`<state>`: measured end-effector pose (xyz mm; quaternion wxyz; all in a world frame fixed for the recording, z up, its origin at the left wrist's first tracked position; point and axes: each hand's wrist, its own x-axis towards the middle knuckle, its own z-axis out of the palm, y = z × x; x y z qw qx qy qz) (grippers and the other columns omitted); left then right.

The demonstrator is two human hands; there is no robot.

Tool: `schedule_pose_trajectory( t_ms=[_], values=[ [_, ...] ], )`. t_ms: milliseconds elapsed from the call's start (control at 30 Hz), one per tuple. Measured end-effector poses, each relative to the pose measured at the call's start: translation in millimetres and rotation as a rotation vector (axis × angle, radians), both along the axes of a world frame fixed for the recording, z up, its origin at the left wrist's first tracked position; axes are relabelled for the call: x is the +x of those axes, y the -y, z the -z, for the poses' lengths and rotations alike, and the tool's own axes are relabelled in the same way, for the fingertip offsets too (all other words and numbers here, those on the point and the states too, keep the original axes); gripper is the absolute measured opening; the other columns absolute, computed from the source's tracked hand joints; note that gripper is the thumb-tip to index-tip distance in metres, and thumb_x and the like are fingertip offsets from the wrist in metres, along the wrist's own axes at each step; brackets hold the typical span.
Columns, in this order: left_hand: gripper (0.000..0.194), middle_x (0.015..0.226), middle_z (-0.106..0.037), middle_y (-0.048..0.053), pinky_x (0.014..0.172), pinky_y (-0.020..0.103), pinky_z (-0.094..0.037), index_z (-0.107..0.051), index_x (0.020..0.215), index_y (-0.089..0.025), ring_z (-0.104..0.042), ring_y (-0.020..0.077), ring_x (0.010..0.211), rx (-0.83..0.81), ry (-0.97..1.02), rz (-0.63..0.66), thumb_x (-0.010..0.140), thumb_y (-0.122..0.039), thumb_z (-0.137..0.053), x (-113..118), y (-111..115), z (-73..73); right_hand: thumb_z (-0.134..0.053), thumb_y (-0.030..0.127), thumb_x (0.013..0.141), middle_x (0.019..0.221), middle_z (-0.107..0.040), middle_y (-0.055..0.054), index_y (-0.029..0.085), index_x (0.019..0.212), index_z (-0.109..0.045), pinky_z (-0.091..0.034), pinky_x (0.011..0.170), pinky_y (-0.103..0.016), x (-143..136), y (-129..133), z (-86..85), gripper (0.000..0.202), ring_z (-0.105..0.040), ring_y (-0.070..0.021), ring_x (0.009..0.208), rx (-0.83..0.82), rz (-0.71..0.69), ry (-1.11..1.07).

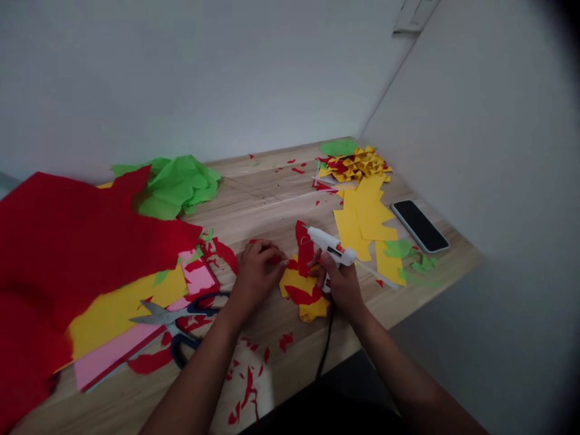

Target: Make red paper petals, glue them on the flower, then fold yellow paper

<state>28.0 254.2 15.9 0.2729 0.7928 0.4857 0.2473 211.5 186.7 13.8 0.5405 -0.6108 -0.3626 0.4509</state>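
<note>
My right hand [342,284] grips a white hot glue gun [333,246], its nozzle pointing up and left and a clear glue stick [378,275] sticking out behind. My left hand [260,269] is closed, thumb and fingers pinched together, with bits of red paper [274,259] showing between them. Between the hands lies a yellow paper piece [313,312] with red paper strips [304,295] over it. Another red strip [305,251] stands under the nozzle. My fingers partly hide these pieces.
Open scissors [168,315] lie left of my left arm on pink and yellow sheets. Large red paper [90,254] and crumpled green paper [183,184] cover the left. Yellow strips [362,214], a folded yellow-red cluster [357,164] and a phone [420,225] lie right. A black cord [327,341] crosses the table edge.
</note>
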Motion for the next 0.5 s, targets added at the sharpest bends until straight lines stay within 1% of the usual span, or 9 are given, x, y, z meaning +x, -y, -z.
schedule_pose_trajectory(
  t_ms=[133, 233, 300, 433, 500],
  values=[
    [0.009, 0.114, -0.064, 0.004, 0.103, 0.048, -0.033, -0.071, 0.089, -0.026, -0.053, 0.024, 0.116, -0.02, -0.029, 0.001, 0.087, -0.032, -0.065, 4.4, 3.1, -3.6, -0.058, 0.056, 0.089, 0.064, -0.066, -0.001, 0.019, 0.085, -0.061, -0.049, 0.051, -0.026, 0.5, 2.8, 2.5, 0.038, -0.057, -0.0132, 0.046, -0.047, -0.006, 0.047],
    [0.008, 0.116, -0.063, 0.005, 0.104, 0.049, -0.032, -0.071, 0.088, -0.025, -0.053, 0.0252, 0.117, -0.024, -0.035, 0.002, 0.087, -0.031, -0.065, 5.1, 4.8, -5.2, -0.058, 0.057, 0.089, 0.062, -0.066, -0.001, 0.019, 0.087, -0.062, -0.05, 0.051, -0.027, 1.0, 2.4, 3.3, 0.039, -0.057, -0.014, 0.046, -0.05, -0.005, 0.042],
    [0.009, 0.116, -0.063, 0.005, 0.105, 0.05, -0.031, -0.07, 0.087, -0.025, -0.053, 0.0259, 0.117, -0.033, -0.011, 0.004, 0.086, -0.031, -0.065, 4.6, 4.5, -5.0, -0.058, 0.058, 0.088, 0.06, -0.064, 0.0, 0.019, 0.087, -0.062, -0.05, 0.051, -0.027, 1.2, 1.7, 5.8, 0.04, -0.058, -0.0151, 0.047, -0.054, -0.005, 0.046],
    [0.012, 0.116, -0.062, 0.005, 0.103, 0.047, -0.035, -0.067, 0.083, -0.023, -0.055, 0.0254, 0.115, -0.05, 0.109, -0.011, 0.087, -0.032, -0.062, 3.4, 2.4, -3.3, -0.06, 0.061, 0.085, 0.06, -0.063, 0.0, 0.02, 0.087, -0.063, -0.048, 0.047, -0.027, 1.6, 1.7, 13.1, 0.042, -0.059, -0.0163, 0.047, -0.039, 0.016, 0.052],
    [0.011, 0.116, -0.062, 0.006, 0.104, 0.048, -0.034, -0.067, 0.082, -0.023, -0.054, 0.026, 0.116, -0.045, 0.095, -0.011, 0.086, -0.031, -0.062, 3.4, 2.4, -3.3, -0.06, 0.062, 0.085, 0.06, -0.064, 0.0, 0.02, 0.087, -0.064, -0.047, 0.046, -0.027, 1.8, 2.3, 15.2, 0.042, -0.06, -0.0166, 0.047, -0.038, 0.017, 0.058]
  ],
)
